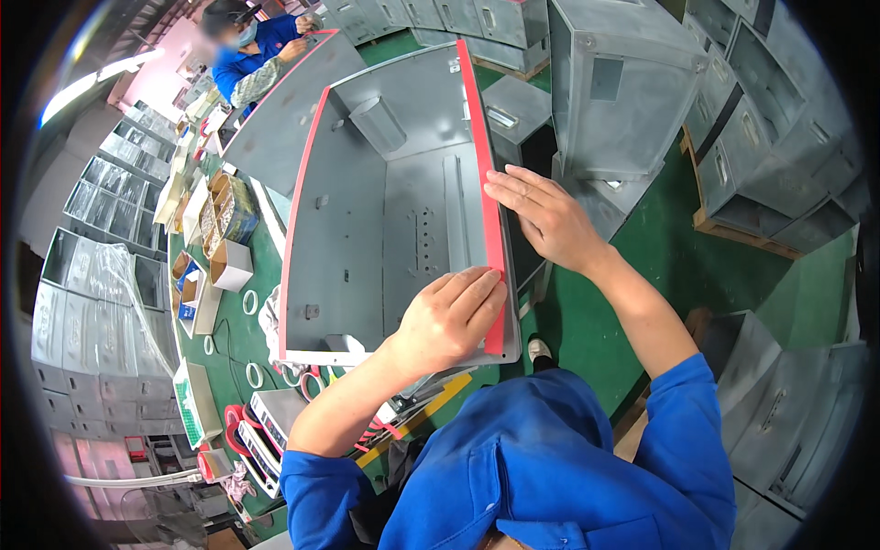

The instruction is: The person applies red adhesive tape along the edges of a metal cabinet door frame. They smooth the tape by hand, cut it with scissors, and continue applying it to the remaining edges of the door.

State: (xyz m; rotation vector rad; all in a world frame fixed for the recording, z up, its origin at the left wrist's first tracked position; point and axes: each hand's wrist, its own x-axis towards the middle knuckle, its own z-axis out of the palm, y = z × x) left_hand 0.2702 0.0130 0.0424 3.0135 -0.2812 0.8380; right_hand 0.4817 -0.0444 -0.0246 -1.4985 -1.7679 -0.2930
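Stacked grey metal boxes (pixel 770 156) stand at two to three o'clock on a wooden pallet (pixel 747 238). The green surface (pixel 263 266) runs along the nine o'clock side, carrying small cartons and tools. At eleven o'clock, beyond it, a co-worker (pixel 270 41) in blue leans over a grey panel.

The open grey metal box (pixel 403 215) lies just above the middle of the view, toward eleven to twelve o'clock, its open side facing up; what supports it from below is mostly hidden.

The right forearm (pixel 651 312) comes in from four o'clock and slants toward ten. The left forearm (pixel 348 403) enters from seven o'clock and slants toward two, crossing the box's near corner.

The left hand (pixel 449 316) is at the box's five o'clock, back of the hand up, fingers bunched together and bent down onto the rim. The right hand (pixel 550 220) is at its three o'clock, fingers fairly straight, close together and laid across the rim from outside. Neither thumb shows well enough to tell whether either grip is clamped.

Both hands touch the red strip (pixel 478 137) along the three o'clock rim; another red strip (pixel 299 197) edges the nine o'clock rim. White rings (pixel 250 302) lie on the surface.
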